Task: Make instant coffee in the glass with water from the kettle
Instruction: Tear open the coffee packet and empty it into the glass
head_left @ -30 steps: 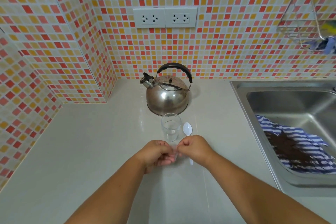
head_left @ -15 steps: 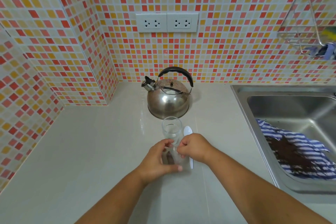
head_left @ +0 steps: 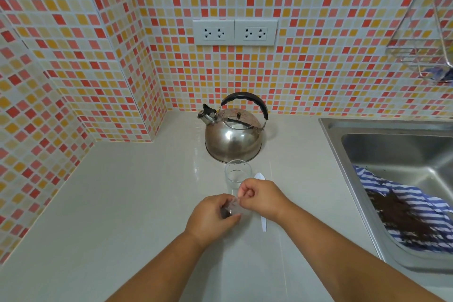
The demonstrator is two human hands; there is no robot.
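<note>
Stainless steel marks the kettle [head_left: 234, 138], which stands near the back edge of the pale surface [head_left: 122, 203], its black handle arched over the lid and its spout turned to the left. The clear glass [head_left: 237, 174] stands upright just in front of the kettle, close to it; whether the two touch cannot be told. A white plastic spoon [head_left: 262, 222] lies to the right of the glass, its bowl toward the kettle and its middle hidden under the person's right hand [head_left: 262, 197]. Both hands work in front of the glass. The left hand [head_left: 210, 218] is curled round a small clear sachet [head_left: 231, 208] with dark contents; the right hand's fingertips pinch the sachet's upper edge. The sachet is largely covered by the fingers. Along the right edge of the surface a steel sink [head_left: 343, 154] is set in, and a blue-and-white striped cloth [head_left: 404, 201] with a dark stain lies in its basin. On the tiled wall behind are two white double sockets [head_left: 234, 32], and a wire rack [head_left: 421, 32] hangs at upper right.
</note>
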